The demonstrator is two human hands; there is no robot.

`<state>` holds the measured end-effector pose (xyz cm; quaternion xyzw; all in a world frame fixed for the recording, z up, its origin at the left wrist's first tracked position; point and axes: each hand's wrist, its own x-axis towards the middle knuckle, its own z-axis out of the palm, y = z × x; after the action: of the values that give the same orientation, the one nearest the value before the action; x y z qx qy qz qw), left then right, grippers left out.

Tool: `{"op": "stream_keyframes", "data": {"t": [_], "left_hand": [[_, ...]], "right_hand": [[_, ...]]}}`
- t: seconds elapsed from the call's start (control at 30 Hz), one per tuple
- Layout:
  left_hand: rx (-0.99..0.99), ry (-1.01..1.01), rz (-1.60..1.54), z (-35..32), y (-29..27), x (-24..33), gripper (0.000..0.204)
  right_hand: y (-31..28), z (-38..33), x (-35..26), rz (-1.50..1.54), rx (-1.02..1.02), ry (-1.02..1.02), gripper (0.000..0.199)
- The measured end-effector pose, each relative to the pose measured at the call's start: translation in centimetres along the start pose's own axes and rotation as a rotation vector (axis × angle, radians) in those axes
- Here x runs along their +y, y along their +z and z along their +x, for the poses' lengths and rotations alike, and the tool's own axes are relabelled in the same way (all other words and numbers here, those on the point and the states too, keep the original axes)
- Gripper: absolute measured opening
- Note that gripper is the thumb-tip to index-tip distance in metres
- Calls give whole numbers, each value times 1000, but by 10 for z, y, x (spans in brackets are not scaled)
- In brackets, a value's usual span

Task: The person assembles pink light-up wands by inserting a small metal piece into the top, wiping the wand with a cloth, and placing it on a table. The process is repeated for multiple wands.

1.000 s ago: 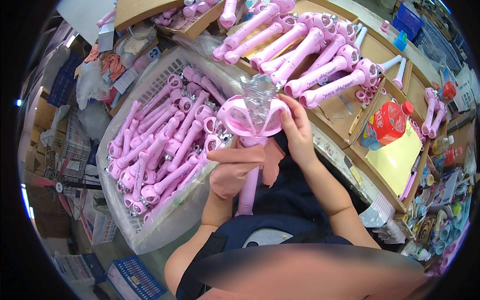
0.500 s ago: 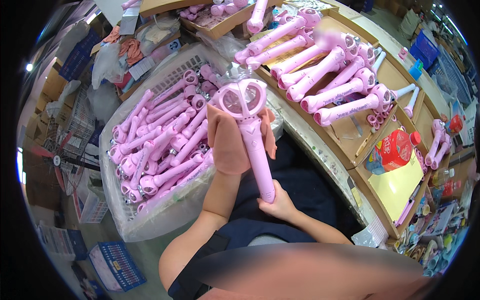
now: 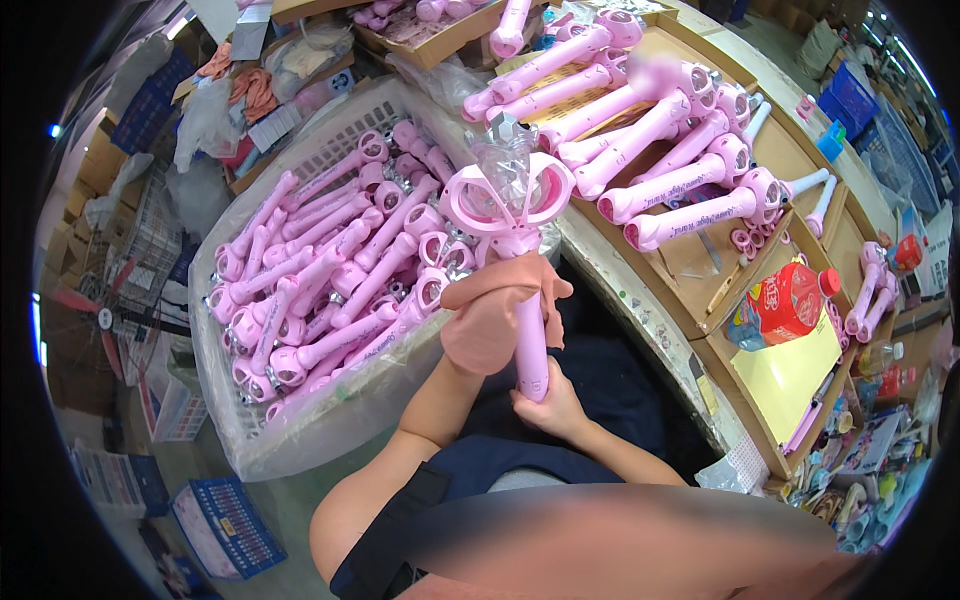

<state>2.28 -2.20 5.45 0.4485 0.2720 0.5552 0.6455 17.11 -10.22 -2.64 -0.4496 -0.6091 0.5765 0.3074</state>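
Note:
A pink toy wand (image 3: 533,345) stands upright in front of me, its round openwork head and clear crown-like tip pointing away. A peach-coloured cloth (image 3: 485,335) wraps around the upper handle, just below the head. My left hand (image 3: 462,372) is closed around the handle through this cloth, which hides its fingers. Lower down, my right hand (image 3: 553,408) grips the bottom end of the handle. To the left, a white plastic basket (image 3: 237,425) lined with clear film holds many similar pink wands (image 3: 330,260).
On the bench at right, cardboard trays (image 3: 715,300) hold more pink wands (image 3: 690,220), a bottle with a red label (image 3: 795,305) and yellow paper (image 3: 795,375). A blue crate (image 3: 228,527) stands on the floor at lower left. Another cardboard box (image 3: 450,45) sits at the far side.
The cloth and my left hand have closed around the upper handle; before, the cloth hung open beside it. The wand's head has turned and shifted slightly right. My right hand keeps its grip.

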Motion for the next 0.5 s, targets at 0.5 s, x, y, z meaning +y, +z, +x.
{"op": "stream_keyframes", "data": {"t": [0.5], "left_hand": [[-108,-18,-445,10,2,40,80]], "right_hand": [[-14,-6,-15,-229,-290,-6,58]]}}
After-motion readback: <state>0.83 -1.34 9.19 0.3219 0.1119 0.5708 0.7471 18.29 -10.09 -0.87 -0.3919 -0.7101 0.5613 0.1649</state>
